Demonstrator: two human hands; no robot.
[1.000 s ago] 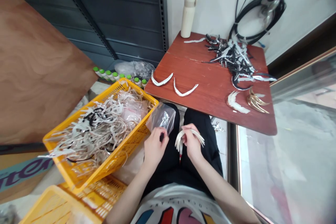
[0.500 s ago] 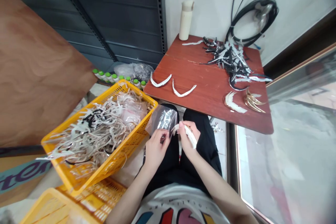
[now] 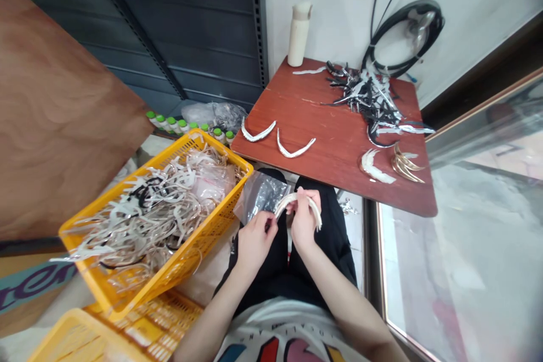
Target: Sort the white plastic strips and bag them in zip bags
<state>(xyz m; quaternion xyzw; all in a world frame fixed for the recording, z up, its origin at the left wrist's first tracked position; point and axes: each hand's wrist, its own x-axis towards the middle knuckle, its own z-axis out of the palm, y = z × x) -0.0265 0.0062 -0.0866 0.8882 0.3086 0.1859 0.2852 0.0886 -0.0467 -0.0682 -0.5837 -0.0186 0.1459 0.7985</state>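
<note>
My right hand (image 3: 304, 219) is closed round a bundle of curved white strips (image 3: 314, 210), which arches over the fingers. My left hand (image 3: 257, 237) pinches the edge of a clear plastic bag (image 3: 259, 193) above my left knee. One end of the white bundle touches the bag's opening, close to my left fingertips. Whether that end is inside the bag I cannot tell. On the table beyond lie two curved white bundles (image 3: 296, 150), and further right a fanned white bundle (image 3: 375, 167) beside a gold one (image 3: 406, 164).
A yellow crate (image 3: 203, 254) full of tangled strips stands on my left, above another yellow crate (image 3: 85, 334). The red-brown table (image 3: 335, 172) holds a pile of black and silver strips (image 3: 373, 93) and a cream bottle (image 3: 299, 34). Green-capped bottles (image 3: 172, 123) line the floor.
The white bundle has turned into an arch, and its left end has come to the bag's opening. My left hand has shifted slightly right and up, closer to my right hand.
</note>
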